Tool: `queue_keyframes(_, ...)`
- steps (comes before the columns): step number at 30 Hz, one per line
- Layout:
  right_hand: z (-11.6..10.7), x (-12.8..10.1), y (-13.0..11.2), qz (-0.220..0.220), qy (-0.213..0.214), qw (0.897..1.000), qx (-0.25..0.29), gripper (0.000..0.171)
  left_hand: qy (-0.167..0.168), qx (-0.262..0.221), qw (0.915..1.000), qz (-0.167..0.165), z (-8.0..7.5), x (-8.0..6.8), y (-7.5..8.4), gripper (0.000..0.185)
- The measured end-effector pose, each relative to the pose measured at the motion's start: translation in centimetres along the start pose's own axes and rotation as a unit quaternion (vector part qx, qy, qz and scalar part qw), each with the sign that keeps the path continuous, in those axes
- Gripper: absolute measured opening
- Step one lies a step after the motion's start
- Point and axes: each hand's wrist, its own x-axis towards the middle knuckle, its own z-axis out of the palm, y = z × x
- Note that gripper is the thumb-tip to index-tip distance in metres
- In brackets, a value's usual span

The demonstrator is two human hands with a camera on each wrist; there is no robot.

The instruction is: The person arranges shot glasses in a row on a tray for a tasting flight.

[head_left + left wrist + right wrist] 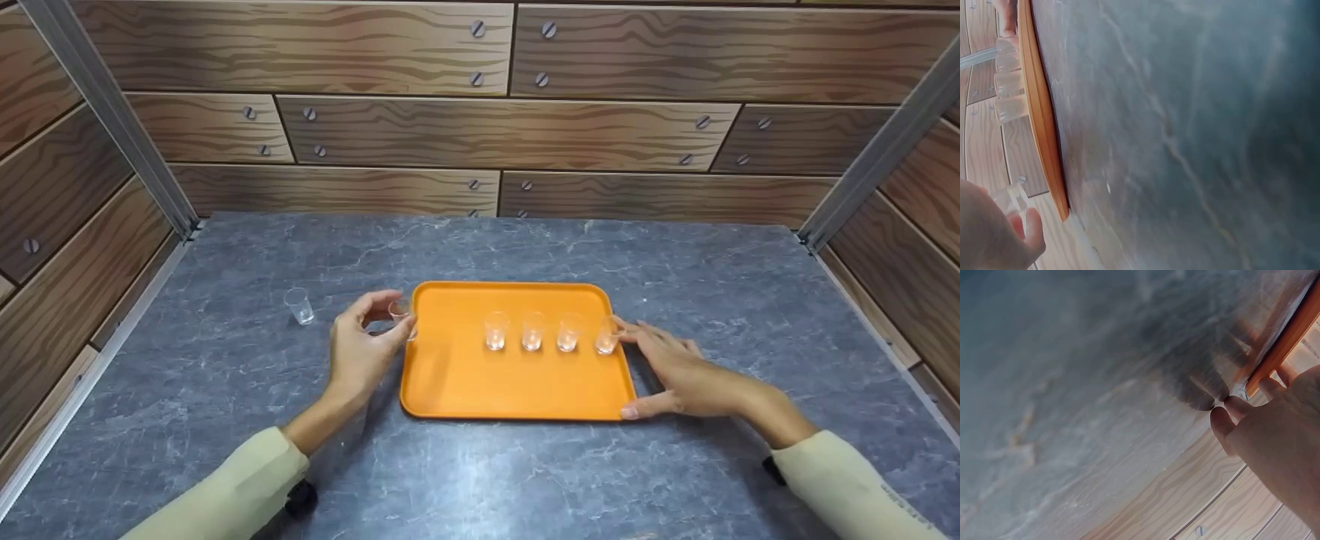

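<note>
At the orange plastic tray's [450,375] left rim, left hand [361,352] is pinching a small clear glass [400,308]; right hand [679,371], fingers straight, is steadying the right rim.

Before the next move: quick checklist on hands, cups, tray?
1. Left hand pinches a cup at the tray's left edge: ok.
2. Grip firm: cannot tell.
3. Four cups upright in a row on the tray: ok.
4. Free tray space left of the row: ok.
5. Right hand rests flat against the tray's right edge: ok.
6. Spare cup upright on the table, apart from both hands: ok.
</note>
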Motion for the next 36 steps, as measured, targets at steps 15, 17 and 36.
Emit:
queue_keyframes(15, 0.0, 0.0, 0.1, 0.001, -0.002, 1.0, -0.001, 0.101, -0.036, 0.019, 0.9991, -0.013, 1.8, -0.2, 0.1, 0.034)
queue_keyframes(17, 0.0, 0.0, 0.1, 0.002, -0.002, 1.0, -0.001, 0.101, -0.039, 0.027, 0.9987, -0.017, 2.0, -0.2, 0.1, 0.035)
queue_keyframes(36, 0.1, 0.0, 0.1, -0.004, 0.002, 1.0, -0.008, 0.098, -0.072, 0.029, 0.9959, -0.048, 4.3, -0.2, 0.0, 0.034)
